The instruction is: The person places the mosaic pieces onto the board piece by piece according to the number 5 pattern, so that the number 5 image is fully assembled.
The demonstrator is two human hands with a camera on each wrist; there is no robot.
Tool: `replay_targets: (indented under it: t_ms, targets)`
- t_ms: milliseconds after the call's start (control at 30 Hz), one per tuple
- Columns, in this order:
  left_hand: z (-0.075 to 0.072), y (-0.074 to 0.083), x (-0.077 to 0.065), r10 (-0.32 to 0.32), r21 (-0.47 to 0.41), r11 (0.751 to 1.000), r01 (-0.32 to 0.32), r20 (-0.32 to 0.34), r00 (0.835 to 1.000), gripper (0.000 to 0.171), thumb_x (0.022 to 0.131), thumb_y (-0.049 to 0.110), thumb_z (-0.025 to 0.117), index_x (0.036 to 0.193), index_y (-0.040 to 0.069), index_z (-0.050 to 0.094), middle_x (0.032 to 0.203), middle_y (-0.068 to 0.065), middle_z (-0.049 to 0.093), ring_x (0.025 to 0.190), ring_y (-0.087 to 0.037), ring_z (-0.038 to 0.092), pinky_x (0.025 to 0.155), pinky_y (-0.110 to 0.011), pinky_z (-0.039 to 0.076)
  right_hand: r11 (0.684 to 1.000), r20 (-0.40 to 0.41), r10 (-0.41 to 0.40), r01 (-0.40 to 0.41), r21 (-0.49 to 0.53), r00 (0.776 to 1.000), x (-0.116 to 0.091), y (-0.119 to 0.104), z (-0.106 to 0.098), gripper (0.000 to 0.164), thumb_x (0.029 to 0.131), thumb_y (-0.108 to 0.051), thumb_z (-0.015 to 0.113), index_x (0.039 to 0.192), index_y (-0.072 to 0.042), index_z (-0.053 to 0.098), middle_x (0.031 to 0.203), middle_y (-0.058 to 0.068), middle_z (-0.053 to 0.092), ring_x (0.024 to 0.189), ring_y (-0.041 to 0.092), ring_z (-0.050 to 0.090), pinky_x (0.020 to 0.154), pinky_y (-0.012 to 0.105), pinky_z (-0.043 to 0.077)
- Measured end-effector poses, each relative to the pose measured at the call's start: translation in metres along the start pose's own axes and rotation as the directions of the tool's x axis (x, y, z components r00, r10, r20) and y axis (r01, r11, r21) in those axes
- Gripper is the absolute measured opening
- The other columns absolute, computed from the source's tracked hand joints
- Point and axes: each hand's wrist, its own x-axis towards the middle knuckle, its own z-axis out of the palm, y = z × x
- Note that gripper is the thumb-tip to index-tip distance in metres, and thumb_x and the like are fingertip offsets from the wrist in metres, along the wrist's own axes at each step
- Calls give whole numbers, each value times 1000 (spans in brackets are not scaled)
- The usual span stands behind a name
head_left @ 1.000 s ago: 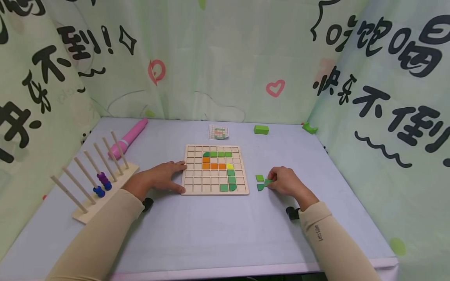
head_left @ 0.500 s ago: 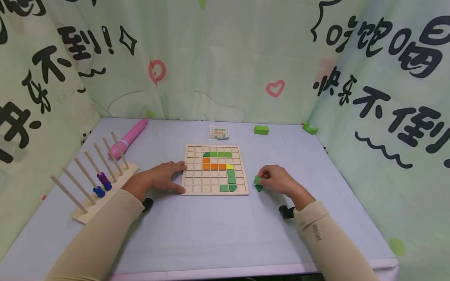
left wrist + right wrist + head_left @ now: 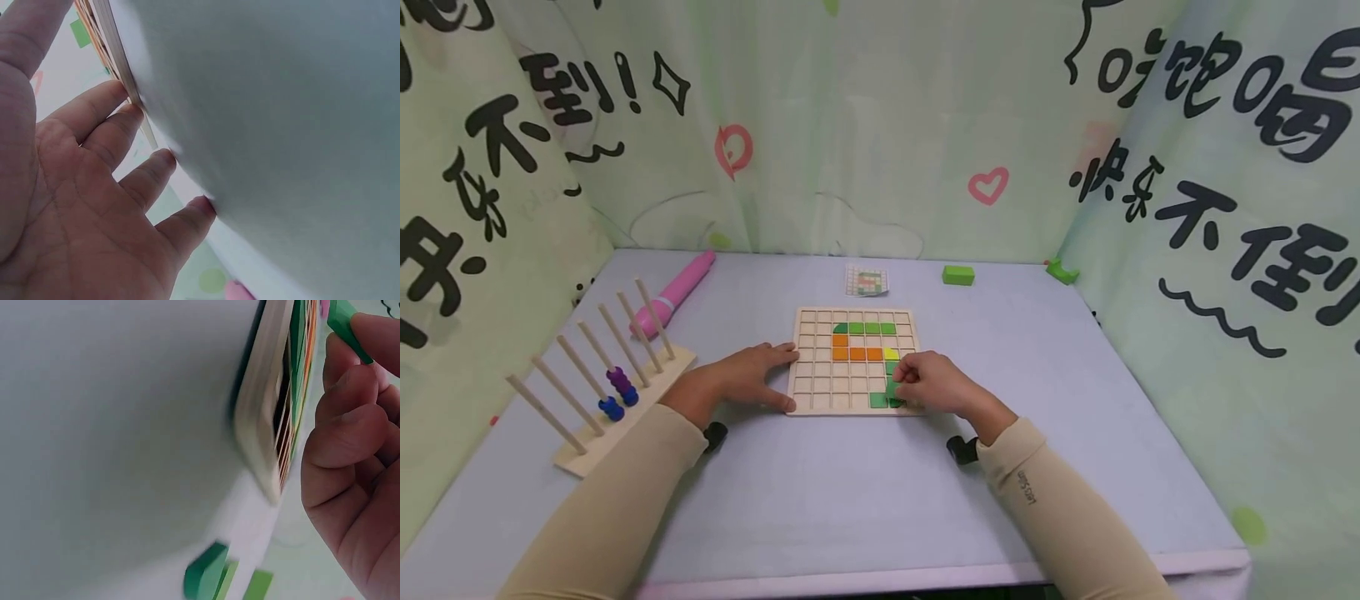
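The square wooden grid board [image 3: 829, 400] lies flat on the table, with green, orange and yellow tiles in some cells. My left hand [image 3: 741, 379] rests at its left edge, fingers spread; in the left wrist view two fingertips [image 3: 132, 111] meet the board's side. Over the lower right of the board, my right hand [image 3: 942, 385] pinches a green tile [image 3: 345, 328] between thumb and finger. That hand covers some right-hand cells. A loose dark green tile [image 3: 206, 572] with a slanted side lies off the board in the right wrist view, a lighter green tile [image 3: 226, 579] beside it.
A wooden peg rack [image 3: 681, 360] with purple and blue beads stands on the left, a pink tapered stick [image 3: 681, 287] behind it. Behind the board lie a printed pattern card [image 3: 867, 282], a green block [image 3: 958, 275] and a green curved piece [image 3: 1062, 272]. Printed curtains surround the table.
My right hand has picked up a green tile from the loose ones at the right and moved left with it over the board. My left hand has stayed at the board's edge.
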Motion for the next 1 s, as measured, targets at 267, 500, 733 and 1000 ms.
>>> replay_targets:
  t_ms: [267,500,733,1000]
  targets:
    - [1,2,0,8,2,1000,-8,0,1000,98,84,48,85,162,12,37,173,-8,26,159,-41,20,127,-58,23,999,46,-31,31,-6,998,7,-21,16,4,93,-9,72,94,-12,70,82,1,63,78,16,56,69,27,46]
    - [2,1,-2,34,9,999,-34,-6,999,96,85,45,85,161,8,39,172,-12,27,157,-44,21,126,-58,23,996,64,-79,81,-34,995,12,-27,25,2,92,-7,71,94,-8,71,80,0,65,76,15,57,67,26,47]
    - [4,1,-3,42,6,999,-42,-8,999,96,85,45,85,160,8,39,172,-12,27,157,-44,23,126,-58,24,994,60,-78,82,-73,995,14,-31,31,3,91,-8,72,92,-10,71,80,-1,64,76,15,57,67,26,47]
    - [3,-2,-2,46,11,999,-45,-23,999,96,85,47,84,161,9,38,172,-11,27,157,-43,22,126,-58,24,983,27,-102,105,-152,994,15,-37,35,5,90,-6,73,90,-10,70,78,-1,64,72,16,56,63,26,45]
